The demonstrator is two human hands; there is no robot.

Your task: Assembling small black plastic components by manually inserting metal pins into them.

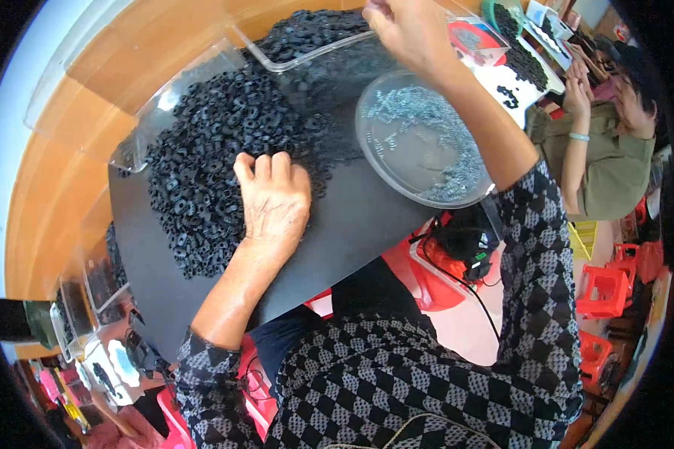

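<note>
A large heap of small black ring-shaped plastic parts [202, 165] covers the left side of the dark tabletop [367, 224]. My left hand [275, 196] rests at the heap's right edge, fingers curled down; what they grip is hidden beneath them. Beyond the heap, my right hand [408, 34] is raised over the near corner of a clear plastic bin [277, 66] filled with black parts [314, 34]. Its fingers look pinched together, partly cut off by the top edge. Under my right forearm lies a round clear tray [408, 196] holding many small silvery coil springs [468, 153].
A clear container [131, 157] lies tipped behind the heap. To the right, a co-worker in an olive top [614, 165] sits by a white surface with black parts [528, 67]. Red stools [603, 292] stand beyond. More clear bins [101, 288] are at the left.
</note>
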